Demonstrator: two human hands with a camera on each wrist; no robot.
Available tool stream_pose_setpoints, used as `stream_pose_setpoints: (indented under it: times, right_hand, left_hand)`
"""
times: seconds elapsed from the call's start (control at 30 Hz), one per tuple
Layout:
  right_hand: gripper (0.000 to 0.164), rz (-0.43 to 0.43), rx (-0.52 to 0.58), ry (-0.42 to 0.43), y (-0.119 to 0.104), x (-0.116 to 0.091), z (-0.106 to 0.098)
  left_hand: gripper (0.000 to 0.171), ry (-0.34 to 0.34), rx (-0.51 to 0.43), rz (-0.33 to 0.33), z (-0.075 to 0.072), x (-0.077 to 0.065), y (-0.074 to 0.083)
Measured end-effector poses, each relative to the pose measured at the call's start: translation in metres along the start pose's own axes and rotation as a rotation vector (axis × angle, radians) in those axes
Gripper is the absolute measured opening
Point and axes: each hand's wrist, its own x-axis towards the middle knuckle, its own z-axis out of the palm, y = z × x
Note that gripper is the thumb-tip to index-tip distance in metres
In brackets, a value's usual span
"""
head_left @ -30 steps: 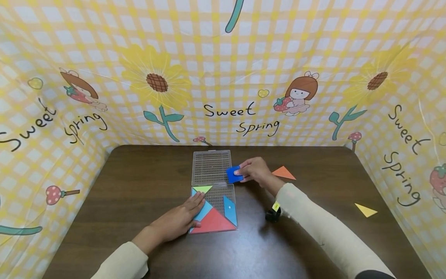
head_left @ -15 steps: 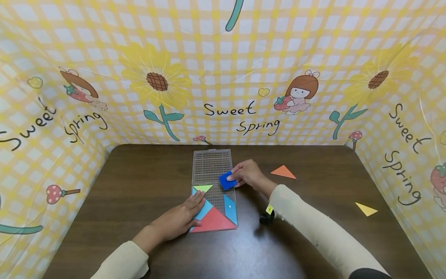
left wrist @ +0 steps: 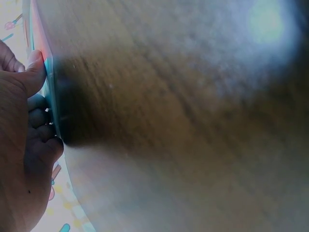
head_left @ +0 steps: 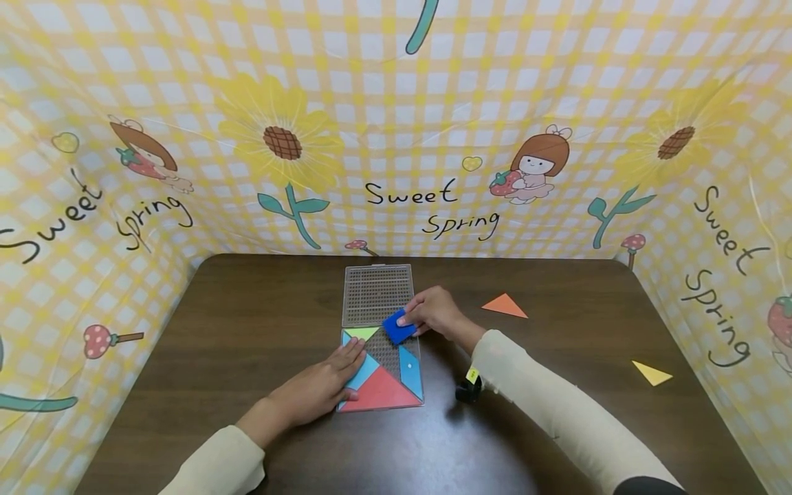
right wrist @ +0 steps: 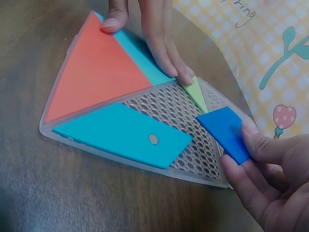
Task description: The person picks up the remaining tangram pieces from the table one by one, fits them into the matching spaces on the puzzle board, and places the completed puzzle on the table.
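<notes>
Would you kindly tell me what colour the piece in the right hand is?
The piece is a plain deep blue, seen best in the right wrist view.

The right-hand grip (head_left: 438, 313) pinches a blue square tangram piece (head_left: 394, 331) over the plastic case (head_left: 386, 359); the left-hand grip (head_left: 318, 385) rests on a light-blue triangle (head_left: 366, 371).

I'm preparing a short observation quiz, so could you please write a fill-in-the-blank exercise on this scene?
The square piece pinched in the right grip is dark ____.
Exactly ____ loose triangles lie outside the open case.
The loose triangle farther from the case is ____.
The light blue piece bearing a small spot is shaped like a ____.

Missing words: blue; two; yellow; parallelogram.
</notes>
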Motion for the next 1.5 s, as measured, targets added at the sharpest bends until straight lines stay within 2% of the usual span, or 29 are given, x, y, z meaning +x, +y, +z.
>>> stream_pose_setpoints:
  times: [0.33,0.7,0.8,1.07,1.27,1.5]
  right_hand:
    - [0.020,-0.012,-0.055,-0.027,-0.003,-0.002,0.010]
    - [0.019,-0.045,-0.181,-0.056,-0.005,-0.003,0.023]
    - [0.017,-0.072,-0.207,-0.064,-0.005,-0.004,0.025]
    - [0.021,-0.221,-0.307,-0.075,-0.005,-0.003,0.033]
    - [0.017,-0.254,-0.409,-0.046,-0.008,-0.005,0.040]
    - [0.022,-0.291,-0.491,-0.002,-0.010,-0.006,0.045]
  left_hand:
    - [0.071,0.003,0.008,0.003,0.000,0.000,0.000]
    - [0.072,0.016,0.015,0.019,0.001,0.000,0.000]
    - [0.072,0.016,0.017,0.018,0.002,-0.001,0.001]
    - [0.072,0.019,0.014,0.016,0.000,0.000,0.001]
    - [0.073,0.006,0.019,0.009,0.001,0.001,0.000]
    - [0.074,-0.003,0.011,-0.002,0.001,0.000,-0.001]
